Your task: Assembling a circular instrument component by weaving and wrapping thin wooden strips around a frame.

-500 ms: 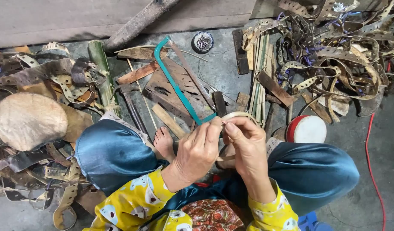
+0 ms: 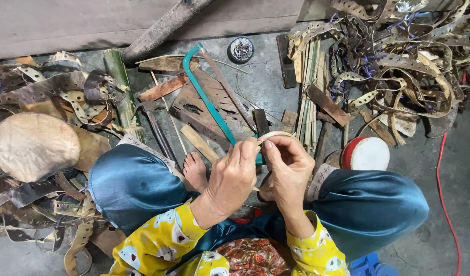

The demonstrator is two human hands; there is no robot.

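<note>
Both my hands meet over my lap and pinch a thin pale strip bent into a loop (image 2: 275, 135). My left hand (image 2: 234, 176) grips the loop's left side with thumb and fingers. On the right side, my right hand (image 2: 291, 171) holds it, fingertips touching those of the left hand. Just beyond the hands lies a teal-framed hacksaw (image 2: 207, 97) on flat rusty metal pieces (image 2: 204, 110). My bare foot (image 2: 195, 171) rests beside my left knee, in blue trousers.
Heaps of punched leather-like straps (image 2: 398, 61) lie at the right and left (image 2: 46, 89). A round tin of nails (image 2: 241, 49), a green bamboo piece (image 2: 117, 84), pale thin sticks (image 2: 309, 97), a red-rimmed white drum (image 2: 366, 153), a tan round pad (image 2: 34, 145) and a red cable (image 2: 443, 204) surround me.
My hands stay together on the loop; the fingers have shifted slightly along it. Nothing else has moved.
</note>
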